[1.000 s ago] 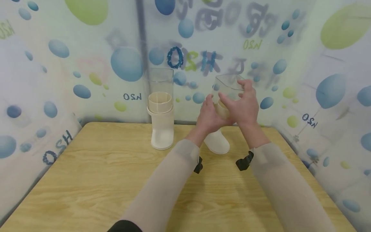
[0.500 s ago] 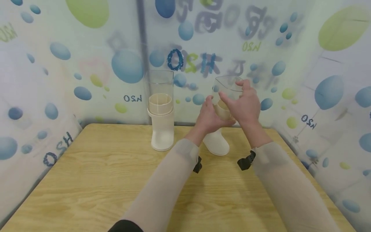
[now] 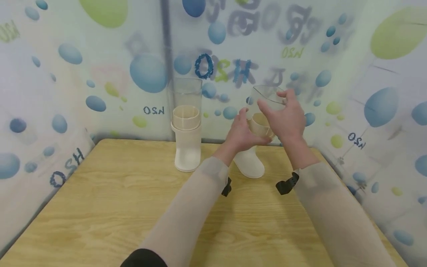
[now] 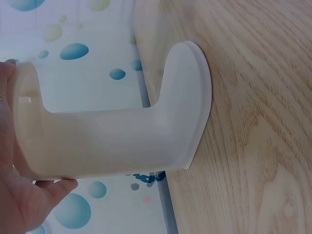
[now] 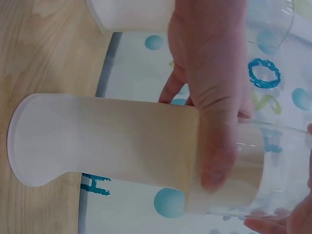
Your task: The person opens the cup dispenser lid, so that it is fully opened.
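A white boot-shaped cup [image 3: 249, 165] stands on the wooden table, its toe toward the near right. My left hand [image 3: 241, 132] grips it around the cream upper collar, with the thumb across the near side in the right wrist view. Rising from that collar is a clear plastic sleeve [image 3: 258, 98], slanted at its top edge. My right hand [image 3: 289, 118] holds the sleeve from the right, thumb on the near side and fingers spread around its far side. In the left wrist view the boot-shaped cup [image 4: 112, 141] has its sole flat on the tabletop.
A second white boot-shaped cup [image 3: 188, 148] with its own clear sleeve [image 3: 186, 91] stands upright to the left, close to the back edge. Balloon-printed curtain walls [image 3: 113, 74] enclose the wooden table [image 3: 133, 193] at the back and both sides.
My right hand has shifted slightly to the right with the clear sleeve, showing more of the cream collar. My left hand and the boot base stay nearly in place. The head view has shifted a little.
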The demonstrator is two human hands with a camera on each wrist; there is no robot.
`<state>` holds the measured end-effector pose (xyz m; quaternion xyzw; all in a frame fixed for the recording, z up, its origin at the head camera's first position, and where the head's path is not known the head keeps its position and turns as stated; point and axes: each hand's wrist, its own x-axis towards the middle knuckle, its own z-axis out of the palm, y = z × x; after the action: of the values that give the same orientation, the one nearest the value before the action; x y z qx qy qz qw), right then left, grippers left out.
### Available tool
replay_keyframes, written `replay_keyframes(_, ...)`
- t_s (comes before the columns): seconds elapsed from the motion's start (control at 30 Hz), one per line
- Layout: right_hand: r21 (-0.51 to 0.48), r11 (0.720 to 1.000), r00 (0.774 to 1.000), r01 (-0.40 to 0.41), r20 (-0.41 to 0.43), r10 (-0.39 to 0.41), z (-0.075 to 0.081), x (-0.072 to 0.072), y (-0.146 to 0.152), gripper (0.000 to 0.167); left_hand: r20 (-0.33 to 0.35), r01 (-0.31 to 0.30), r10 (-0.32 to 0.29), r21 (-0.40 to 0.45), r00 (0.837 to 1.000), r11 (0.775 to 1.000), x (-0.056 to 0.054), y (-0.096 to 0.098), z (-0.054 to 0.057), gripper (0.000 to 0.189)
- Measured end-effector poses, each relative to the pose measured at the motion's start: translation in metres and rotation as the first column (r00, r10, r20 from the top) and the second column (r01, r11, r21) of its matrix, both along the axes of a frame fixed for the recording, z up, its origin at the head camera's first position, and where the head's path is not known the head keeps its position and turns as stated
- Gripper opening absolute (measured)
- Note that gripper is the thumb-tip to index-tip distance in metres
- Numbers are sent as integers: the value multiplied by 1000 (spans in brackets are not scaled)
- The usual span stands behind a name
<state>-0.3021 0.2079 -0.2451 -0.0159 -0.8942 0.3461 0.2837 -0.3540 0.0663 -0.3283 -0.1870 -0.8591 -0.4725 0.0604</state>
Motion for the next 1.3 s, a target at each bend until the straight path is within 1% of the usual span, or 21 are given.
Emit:
replay_keyframes(0.1, 45, 999, 1000, 4, -10, -4, 1, 1, 1, 84, 2, 7, -7, -12, 1000, 1000, -1, 1, 1, 137)
replay_keyframes(0.13, 46, 999, 1000, 4, -13, -4, 2, 1, 1, 83, 1, 9, -9, -16, 1000, 1000, -1, 1, 1, 137)
replay_keyframes(0.27, 3, 1000, 1000, -7, -4, 7, 3, 2, 3, 82, -10, 12, -12, -19, 1000, 1000, -1, 0, 2, 135)
replay_keyframes(0.33, -2, 1000, 1000, -18, 4, 18, 3, 2, 3, 83, -7, 15, -15, -24, 1000, 1000, -1, -2, 2, 135)
replay_keyframes(0.5, 76, 997, 1000, -9, -27, 12, 2, 3, 3, 82, -1, 26, -27, -40, 1000, 999, 0, -4, 2, 136)
replay_keyframes(0.6, 49, 999, 1000, -5, -21, 6, 3, 4, 1, 81, -12, 24, -25, -41, 1000, 999, -1, -5, 2, 136)
replay_keyframes(0.67, 48, 999, 1000, -6, -15, 6, 5, 6, -1, 81, -7, 28, -28, -39, 1000, 999, -1, -6, 3, 137)
replay_keyframes(0.83, 133, 991, 999, -16, -46, 22, 9, 8, -5, 80, 14, 41, -41, -15, 999, 999, 0, -7, 4, 140)
replay_keyframes(0.9, 117, 993, 999, -17, -25, 20, 11, 9, -4, 82, 9, 46, -45, -14, 999, 999, 1, -7, 3, 141)
replay_keyframes(1.0, 36, 999, 1000, -14, 24, 13, 16, 9, 0, 86, -9, 43, -44, -43, 999, 998, 0, -7, 5, 141)
replay_keyframes(1.07, 16, 1000, 999, -11, 50, 10, 17, 10, 3, 89, -12, 42, -42, -63, 999, 997, 0, -7, 5, 142)
replay_keyframes(1.13, 18, 1000, 999, -18, 44, 17, 17, 11, 4, 90, -10, 38, -39, -79, 999, 996, 0, -7, 5, 142)
replay_keyframes(1.2, 38, 999, 999, -26, 23, 25, 15, 11, 5, 89, -9, 41, -41, -76, 999, 996, 0, -8, 5, 143)
replay_keyframes(1.3, 35, 999, 999, -37, 6, 37, 14, 12, 6, 88, -6, 57, -58, -73, 998, 996, 0, -9, 5, 143)
